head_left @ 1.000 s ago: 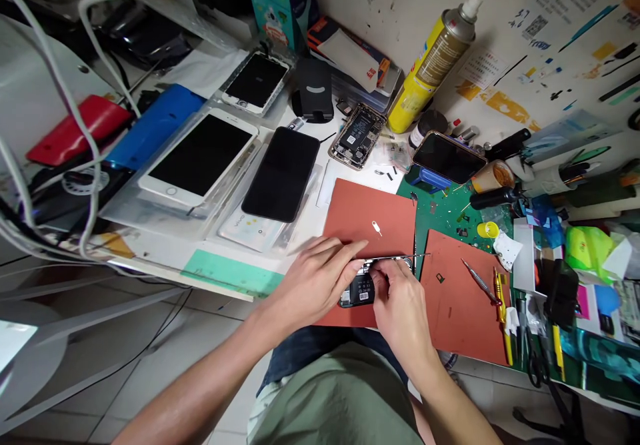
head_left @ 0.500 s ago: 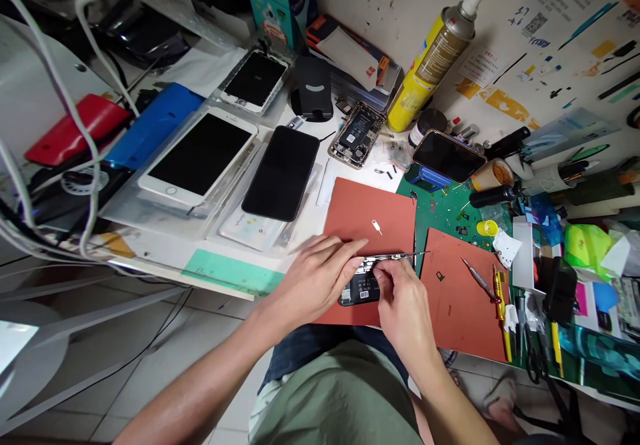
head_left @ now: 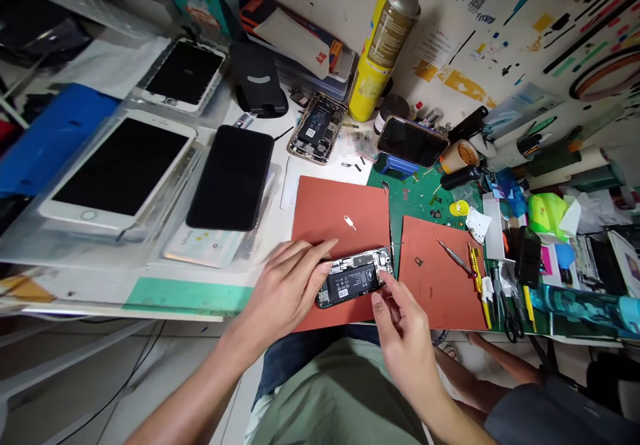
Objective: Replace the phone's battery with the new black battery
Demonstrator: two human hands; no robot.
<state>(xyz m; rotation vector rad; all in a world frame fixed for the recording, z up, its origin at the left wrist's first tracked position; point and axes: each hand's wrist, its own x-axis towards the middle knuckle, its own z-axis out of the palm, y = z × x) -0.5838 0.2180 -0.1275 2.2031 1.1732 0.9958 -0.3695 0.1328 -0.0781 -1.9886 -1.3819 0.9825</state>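
Note:
An opened smartphone [head_left: 353, 277], its black battery and circuit board bare, lies slightly slanted over a red-brown mat [head_left: 340, 201]. My left hand [head_left: 287, 281] grips its left end, the thumb over the top side and the fingers along the far edge. At the right end, my right hand [head_left: 405, 318] touches the phone with the index fingertip. Its thumb stands apart below, and the other fingers are curled under, partly hidden. Beyond the phone rests a white SIM pin [head_left: 349, 222]. A thin dark tool [head_left: 392, 238] lies along the mat's right edge.
A second red-brown mat [head_left: 425, 285] bears a small SIM tray [head_left: 419, 261], a screwdriver [head_left: 456, 257] and yellow tweezers [head_left: 477, 278]. Several phones, among them a black one [head_left: 230, 178], lie to the left. A yellow spray can [head_left: 377, 51] stands behind. Another person's legs [head_left: 480, 371] show below right.
The view has shifted right. My right hand has drawn back from its pinch over the phone's middle to the right end, uncovering battery and board. My left hand stays at the left end.

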